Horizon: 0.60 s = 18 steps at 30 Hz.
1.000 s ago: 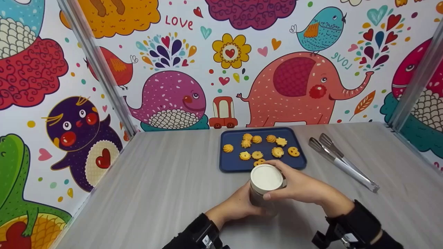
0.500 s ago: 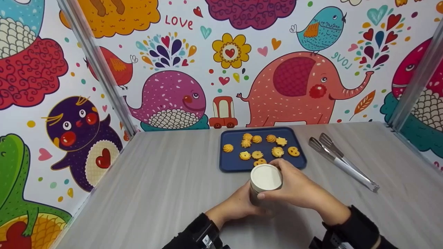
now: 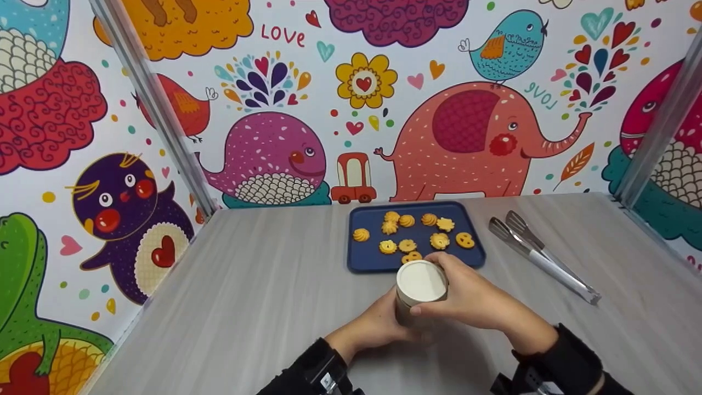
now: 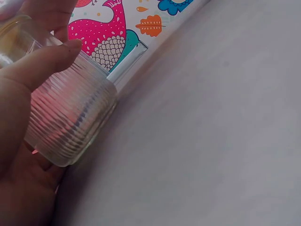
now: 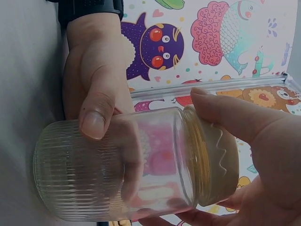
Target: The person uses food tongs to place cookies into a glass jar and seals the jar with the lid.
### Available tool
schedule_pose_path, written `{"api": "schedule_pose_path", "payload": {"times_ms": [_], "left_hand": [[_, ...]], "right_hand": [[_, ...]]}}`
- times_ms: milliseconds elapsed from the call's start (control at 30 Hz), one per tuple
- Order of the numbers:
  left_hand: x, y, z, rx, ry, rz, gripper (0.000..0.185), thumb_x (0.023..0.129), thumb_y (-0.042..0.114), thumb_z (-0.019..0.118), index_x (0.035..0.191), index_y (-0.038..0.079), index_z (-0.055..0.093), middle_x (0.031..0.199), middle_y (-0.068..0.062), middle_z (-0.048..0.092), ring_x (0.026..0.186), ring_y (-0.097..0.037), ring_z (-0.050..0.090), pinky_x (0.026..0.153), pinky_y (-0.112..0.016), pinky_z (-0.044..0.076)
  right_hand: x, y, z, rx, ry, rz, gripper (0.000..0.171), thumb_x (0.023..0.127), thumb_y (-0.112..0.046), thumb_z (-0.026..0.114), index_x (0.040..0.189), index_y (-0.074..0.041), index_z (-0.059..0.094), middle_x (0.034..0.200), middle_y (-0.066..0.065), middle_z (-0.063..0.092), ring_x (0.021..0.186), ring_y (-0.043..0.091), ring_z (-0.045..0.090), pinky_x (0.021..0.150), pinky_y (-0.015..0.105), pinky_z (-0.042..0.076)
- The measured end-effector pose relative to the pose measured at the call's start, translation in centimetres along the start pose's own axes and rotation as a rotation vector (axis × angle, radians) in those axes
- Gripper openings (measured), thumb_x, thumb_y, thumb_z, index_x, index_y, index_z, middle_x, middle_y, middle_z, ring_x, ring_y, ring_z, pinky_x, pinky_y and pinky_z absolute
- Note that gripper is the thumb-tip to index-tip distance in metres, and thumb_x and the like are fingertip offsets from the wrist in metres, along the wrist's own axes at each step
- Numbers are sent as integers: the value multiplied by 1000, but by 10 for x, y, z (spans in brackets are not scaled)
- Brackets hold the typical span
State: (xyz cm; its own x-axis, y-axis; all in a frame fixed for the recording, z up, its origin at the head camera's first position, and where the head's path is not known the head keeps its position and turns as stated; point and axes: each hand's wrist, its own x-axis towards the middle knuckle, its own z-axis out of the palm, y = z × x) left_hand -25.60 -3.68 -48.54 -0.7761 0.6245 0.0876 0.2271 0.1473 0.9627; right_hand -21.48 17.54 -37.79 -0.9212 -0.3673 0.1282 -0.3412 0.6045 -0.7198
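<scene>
A ribbed clear glass jar with a white lid stands in front of me on the grey table. My left hand grips the jar's body, thumb across the glass. My right hand curls round the lid from the right. Just behind the jar lies a dark blue tray with several yellow biscuits on it. The jar looks empty.
Metal tongs lie on the table to the right of the tray. Colourful cartoon walls close the table on the left, back and right, with metal posts at the corners.
The right hand has shifted slightly round the lid, its wrist drawing back a little. The jar and the left hand stay where they were.
</scene>
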Motion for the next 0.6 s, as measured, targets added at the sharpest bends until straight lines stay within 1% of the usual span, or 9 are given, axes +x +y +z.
{"api": "schedule_pose_path", "payload": {"times_ms": [167,300,467,600], "left_hand": [[0,0,-1,5,1,0,109,78,17,93,166,24,30,159,10,47,148,-7,40,125,-31,23],[0,0,-1,1,2,4,107,78,17,93,165,24,31,157,10,49,147,-7,41,125,-33,23],[0,-1,-1,3,3,8,108,77,18,94,165,25,31,157,11,49,147,-6,41,126,-34,21],[0,-1,0,3,4,-4,108,77,17,93,165,23,31,158,8,48,147,-8,41,125,-34,23]], "right_hand": [[2,3,-3,42,-31,-12,92,78,-37,97,146,4,49,141,19,58,125,34,59,101,56,51],[3,8,-6,85,-74,-24,92,81,-34,95,150,4,47,144,19,57,128,35,56,104,58,48],[4,10,-10,119,-120,-24,93,83,-34,94,154,1,44,147,18,56,130,34,54,106,59,46],[5,14,-12,140,-145,-35,91,85,-33,92,155,-1,44,147,18,56,131,35,53,105,58,46]]}}
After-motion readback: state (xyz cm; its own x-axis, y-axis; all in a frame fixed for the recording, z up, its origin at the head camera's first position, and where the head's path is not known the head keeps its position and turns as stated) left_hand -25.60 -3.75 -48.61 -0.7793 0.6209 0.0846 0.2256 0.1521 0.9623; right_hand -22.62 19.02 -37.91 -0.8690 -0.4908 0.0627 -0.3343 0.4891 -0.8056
